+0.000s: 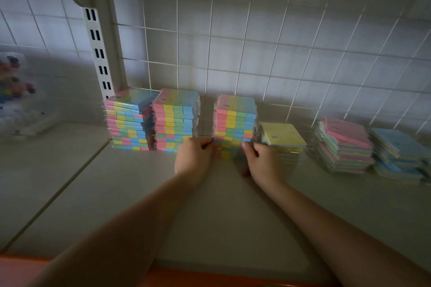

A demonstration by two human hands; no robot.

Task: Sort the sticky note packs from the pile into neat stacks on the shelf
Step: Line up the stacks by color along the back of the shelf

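Note:
Three tall stacks of multicolour sticky note packs stand at the back of the white shelf (210, 205): a left stack (127, 121), a second stack (176, 119) touching it, and a third stack (234, 119) set apart to the right. My left hand (194, 158) presses the lower left side of the third stack. Against its lower right side sits my right hand (262, 161). Both hands grip the bottom packs from the two sides. The lowest packs look blurred between my fingers.
Right of the third stack sits a lower stack topped by a yellow pack (283, 134), then a pink-topped untidy pile (345, 144) and a blue-topped pile (398, 154). A wire grid back panel (256, 42) rises behind. A clear bag of coloured bits (16, 95) lies far left.

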